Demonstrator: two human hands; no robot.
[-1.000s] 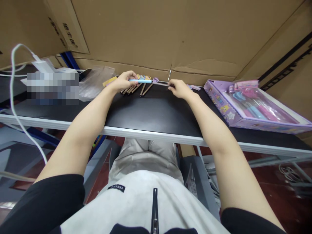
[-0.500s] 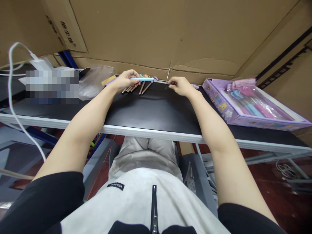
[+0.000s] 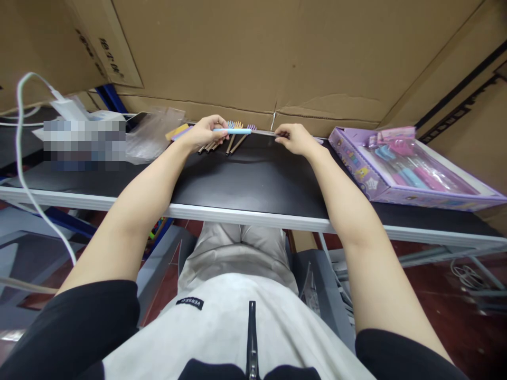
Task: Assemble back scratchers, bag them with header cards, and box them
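My left hand (image 3: pixel 208 132) is closed around a light blue pen barrel (image 3: pixel 240 131), which it holds level above the back of the table. A thin pale rod (image 3: pixel 263 133) runs from near the barrel's right end to my right hand (image 3: pixel 292 138), whose thumb and fingertips pinch it. Whether the rod sits inside the barrel, I cannot tell. Behind and below the left hand lie several slim brown-bodied sticks (image 3: pixel 238 143) with coloured, comb-like ends (image 3: pixel 238 125). Some of them are partly hidden by the left hand.
A purple box (image 3: pixel 366 182) with pink and blue items under clear plastic stands at the right. Clear plastic bags (image 3: pixel 152 137) and yellow and purple pieces (image 3: pixel 178 131) lie at the left, near a white cable (image 3: pixel 19 132). Cardboard (image 3: pixel 237 58) walls the table's back.
Both hands keep their grips in almost the same place. The blue barrel and thin rod have barely shifted, and the view has moved very slightly.
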